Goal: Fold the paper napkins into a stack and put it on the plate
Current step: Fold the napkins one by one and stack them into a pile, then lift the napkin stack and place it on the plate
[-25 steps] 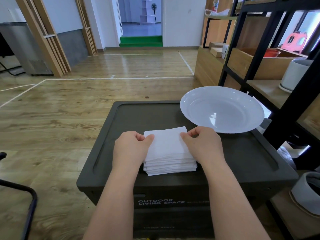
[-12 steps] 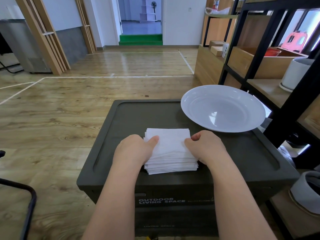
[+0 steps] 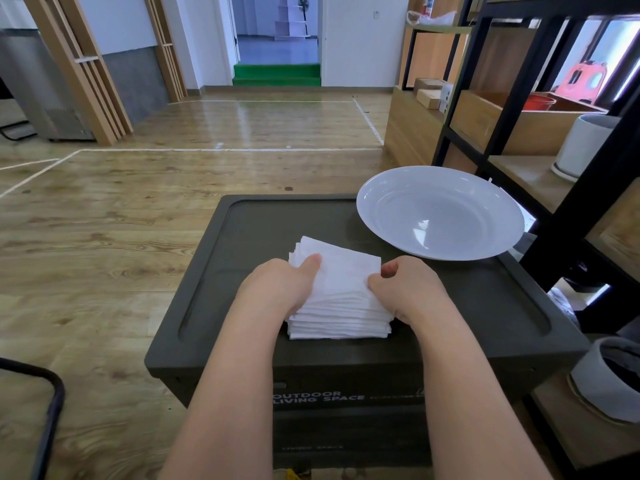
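Note:
A thick stack of white paper napkins [image 3: 341,292] lies on the dark box lid [image 3: 242,237], near its front edge. My left hand [image 3: 277,285] grips the stack's left side, thumb lying on the top sheet. My right hand [image 3: 407,289] grips the right side, thumb and fingers curled at the edge. The stack's far end is tilted up and skewed to the left. An empty white plate [image 3: 440,213] sits on the lid's far right corner, apart from the stack.
A black metal shelf unit [image 3: 485,98] with wooden boards stands close on the right, holding a white pot [image 3: 585,143]. A grey basket [image 3: 606,379] sits at lower right. A black chair frame [image 3: 48,410] is at lower left. Wooden floor stretches ahead.
Both hands have slid down the stack's sides and closed round it. The stack's far end has lifted and turned a little to the left.

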{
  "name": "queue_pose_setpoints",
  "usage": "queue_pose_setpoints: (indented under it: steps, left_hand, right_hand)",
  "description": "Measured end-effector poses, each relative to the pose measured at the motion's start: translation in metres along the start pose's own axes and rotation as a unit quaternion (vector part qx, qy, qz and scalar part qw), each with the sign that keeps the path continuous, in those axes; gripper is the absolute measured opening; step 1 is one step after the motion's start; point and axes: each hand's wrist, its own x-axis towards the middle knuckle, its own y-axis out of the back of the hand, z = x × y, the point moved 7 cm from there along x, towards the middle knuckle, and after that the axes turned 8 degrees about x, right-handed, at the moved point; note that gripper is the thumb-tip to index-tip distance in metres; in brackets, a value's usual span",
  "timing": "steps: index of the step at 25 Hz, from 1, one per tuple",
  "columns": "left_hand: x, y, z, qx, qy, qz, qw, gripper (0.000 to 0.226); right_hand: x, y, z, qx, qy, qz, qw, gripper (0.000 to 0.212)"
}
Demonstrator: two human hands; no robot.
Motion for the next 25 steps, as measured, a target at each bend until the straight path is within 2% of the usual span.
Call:
queue_pose_setpoints:
  steps: [3,7,12,16,19,23,25]
  left_hand:
    - [0.000,-0.004,-0.001,-0.078,0.010,-0.028,0.997,0.051]
    - [0.005,-0.009,-0.010,-0.214,0.039,-0.053,0.975,0.072]
    - [0.001,-0.008,-0.013,-0.209,0.068,-0.053,0.974,0.083]
    - [0.005,-0.009,-0.011,-0.205,0.021,-0.047,0.977,0.075]
    - [0.007,-0.011,-0.009,-0.278,-0.007,-0.052,0.959,0.064]
    - [0.011,-0.005,-0.011,-0.375,-0.041,-0.058,0.924,0.067]
    - [0.010,0.002,-0.010,-0.441,-0.054,-0.072,0.893,0.069]
  right_hand:
    - [0.001,0.000,0.000,-0.003,0.004,-0.003,1.000,0.031]
    - [0.001,0.000,0.001,0.006,0.004,-0.006,1.000,0.032]
    - [0.000,0.001,0.000,0.012,0.005,-0.001,1.000,0.032]
    - [-0.002,0.000,0.000,0.012,-0.003,-0.003,1.000,0.029]
    - [-0.003,0.000,-0.001,0.013,0.006,0.003,1.000,0.032]
    - [-0.003,-0.003,0.005,0.127,-0.021,-0.025,0.991,0.028]
    - [-0.003,-0.008,0.008,0.249,-0.051,-0.069,0.965,0.051]
